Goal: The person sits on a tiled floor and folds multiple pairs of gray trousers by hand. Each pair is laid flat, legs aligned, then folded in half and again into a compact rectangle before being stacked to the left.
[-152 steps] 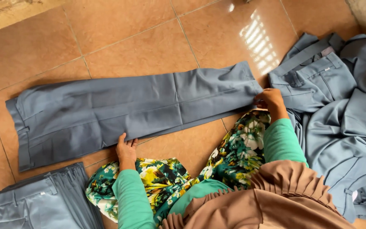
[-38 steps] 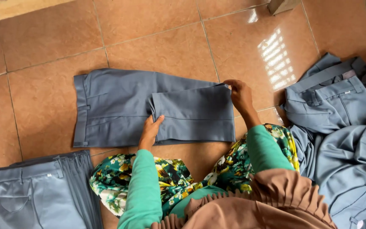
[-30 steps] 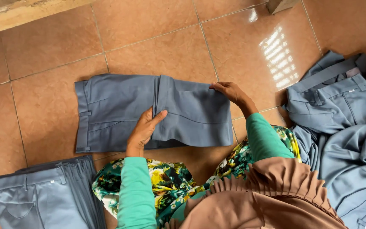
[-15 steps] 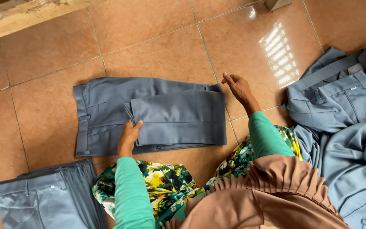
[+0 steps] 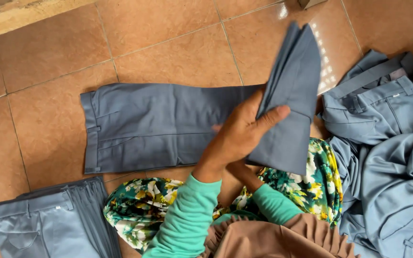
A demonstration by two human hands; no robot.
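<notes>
Half a second ago the folded leg end lay flat under both hands; now it stands lifted off the floor, swung up and over toward the waistband. Nearest, the left hand is closed in a pinch on the raised flap of the grey trousers, thumb on the near face and fingers behind it. The right hand is mostly hidden below and behind the left wrist, so I cannot tell whether it grips anything. Beyond the left hand the waistband half lies flat on the tiled floor. The risk, as I judge it, is that a one-point pinch lets the layered flap fan open or land askew, leaving uneven edges. Left of the hand sits a folded stack; to its right, a loose heap of grey garments, near enough to snag the swinging cloth.
</notes>
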